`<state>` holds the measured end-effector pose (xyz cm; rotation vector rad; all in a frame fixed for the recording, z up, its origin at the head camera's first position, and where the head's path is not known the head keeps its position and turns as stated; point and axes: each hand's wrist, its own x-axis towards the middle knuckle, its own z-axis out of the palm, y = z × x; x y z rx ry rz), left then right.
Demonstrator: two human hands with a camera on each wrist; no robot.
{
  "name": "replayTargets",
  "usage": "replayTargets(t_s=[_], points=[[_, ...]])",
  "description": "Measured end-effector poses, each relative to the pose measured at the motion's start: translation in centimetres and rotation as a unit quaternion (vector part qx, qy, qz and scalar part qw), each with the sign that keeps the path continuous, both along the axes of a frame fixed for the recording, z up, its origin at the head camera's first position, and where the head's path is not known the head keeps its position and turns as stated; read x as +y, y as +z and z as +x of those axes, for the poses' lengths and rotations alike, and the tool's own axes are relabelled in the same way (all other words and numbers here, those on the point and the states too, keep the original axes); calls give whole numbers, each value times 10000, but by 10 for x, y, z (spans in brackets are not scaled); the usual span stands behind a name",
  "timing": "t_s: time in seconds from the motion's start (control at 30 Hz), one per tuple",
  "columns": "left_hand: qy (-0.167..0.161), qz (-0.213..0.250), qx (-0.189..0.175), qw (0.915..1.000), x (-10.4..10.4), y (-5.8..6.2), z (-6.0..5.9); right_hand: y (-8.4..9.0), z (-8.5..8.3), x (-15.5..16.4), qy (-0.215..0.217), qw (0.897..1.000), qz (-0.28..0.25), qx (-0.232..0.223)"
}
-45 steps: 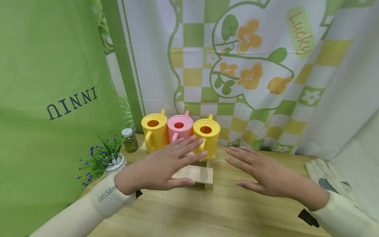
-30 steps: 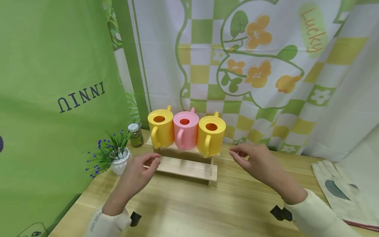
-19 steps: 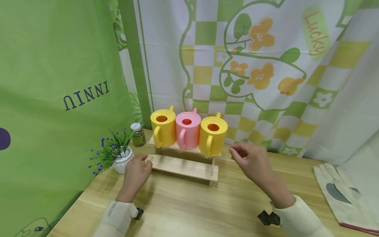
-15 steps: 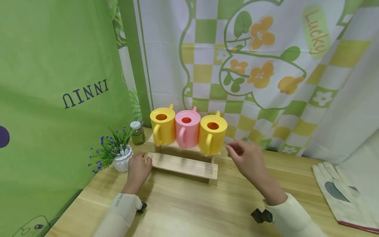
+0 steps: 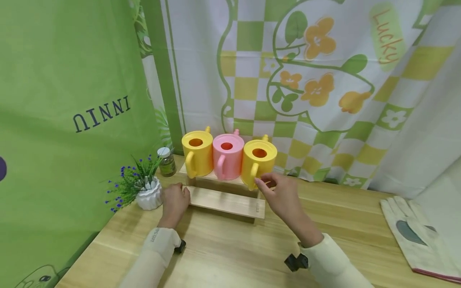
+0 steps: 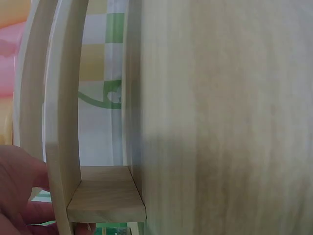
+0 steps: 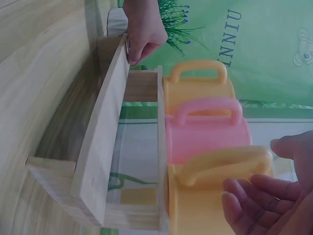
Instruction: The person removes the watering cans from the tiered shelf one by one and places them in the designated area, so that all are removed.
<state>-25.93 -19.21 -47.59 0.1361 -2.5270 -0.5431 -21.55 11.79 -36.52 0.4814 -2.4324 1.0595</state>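
Observation:
A two-step wooden stand [image 5: 223, 201] sits on the table with three toy-like watering cans in a row on its upper step. They are a left yellow can [image 5: 201, 158], a pink can [image 5: 230, 160] and a right yellow can [image 5: 266, 162], all with handles facing me. My left hand [image 5: 174, 203] grips the left end of the lower step; in the right wrist view the left hand [image 7: 145, 33] has its thumb on top. My right hand [image 5: 284, 198] is beside the right yellow can's handle, its fingers loosely bent and thumb apart.
Left of the stand are a white pot [image 5: 149, 198] with purple-flowered greenery and a small white-lidded jar [image 5: 167, 164]. White work gloves [image 5: 414, 234] lie at the table's right. A patterned curtain [image 5: 309, 100] hangs close behind the cans.
Both hands were spread flat above the table earlier. The left hand has come down onto the lower step's left end. The right hand has moved left to the right yellow can's handle.

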Motion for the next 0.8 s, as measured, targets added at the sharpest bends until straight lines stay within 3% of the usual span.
replayTargets(t_s=[0.1, 0.33, 0.6, 0.8], points=[[-62, -90, -3, 9999, 2, 1, 0, -2, -3, -6, -21, 9997, -229, -15], [-123, 221, -92, 9996, 3, -1, 0, -5, -8, -17, 256, 9916, -1081, -663], [-103, 350, -156, 9992, 4, -2, 0, -5, -10, -21, 141, 9934, -1015, -522], [-78, 459, -291, 9985, 5, 1, 3, -6, -12, -24, 142, 9903, -1124, -802]])
